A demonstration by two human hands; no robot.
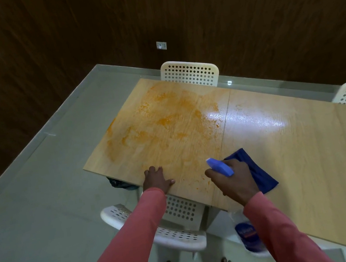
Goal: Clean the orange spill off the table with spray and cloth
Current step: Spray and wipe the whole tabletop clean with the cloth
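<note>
The right hand [236, 183] is wrapped round the neck of a spray bottle [247, 235], blue nozzle [219, 166] aimed out over the wooden table [307, 155]. The bottle's clear body hangs below the wrist, past the table's near edge. Just behind that hand, touching its far side, a dark blue cloth [256, 168] lies on the wood; whether any fingers also pinch it, I can't tell.

The left hand [156, 180] is flat on the near edge, fingers spread, thumb out, gripping nothing, just bracing.

The orange spill [161, 119] spreads well ahead of the nozzle and off to its left, a wide smear with denser patches, and a scatter of specks runs right up between the two hands. There's a wet sheen to the right of the smear, beyond the table's seam.

Here's the danger. That smear nearly reaches the far-left edge; too much spray there and I'd expect orange liquid to run off onto the floor [42, 197]. The bracing left hand sits just beside the specks, so a slide inward could pick up residue and track it. Wiping outward from the grip risks dragging pigment over the seam onto the cleaner half. And the white perforated chair [178, 225] sits directly under the near edge, in line for drips.
</note>
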